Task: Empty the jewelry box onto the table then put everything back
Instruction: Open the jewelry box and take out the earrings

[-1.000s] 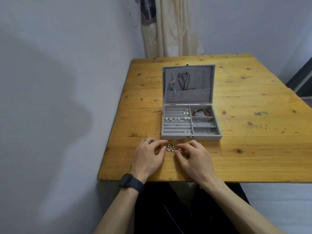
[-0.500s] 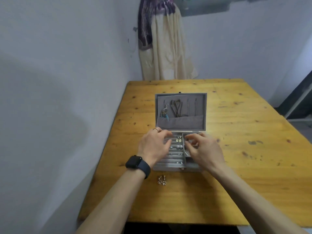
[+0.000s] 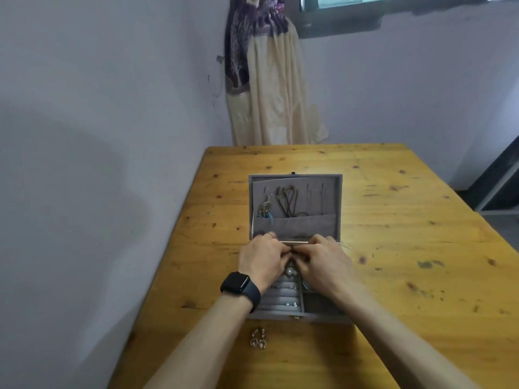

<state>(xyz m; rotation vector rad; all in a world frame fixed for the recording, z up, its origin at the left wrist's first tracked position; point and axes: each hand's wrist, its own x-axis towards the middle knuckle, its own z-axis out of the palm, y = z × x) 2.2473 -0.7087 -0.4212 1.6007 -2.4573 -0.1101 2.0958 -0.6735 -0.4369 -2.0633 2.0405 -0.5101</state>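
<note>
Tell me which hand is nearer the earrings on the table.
Left. The left hand is over the box, straight beyond the earrings; the right hand is beside it, further to the right.

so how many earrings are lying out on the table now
2: a left earring and a right earring, side by side on the table just before the jewelry box; arms may hide more.

You are in a home, a plain living room by the look of it. A knotty pine table (image 3: 393, 220) stands close in a corner of bare painted walls (image 3: 98, 108). A cream and purple curtain (image 3: 266, 80) hangs bunched beyond its far edge, beside a window (image 3: 351, 21). A grey jewelry box (image 3: 340, 206) lies open on it.
</note>
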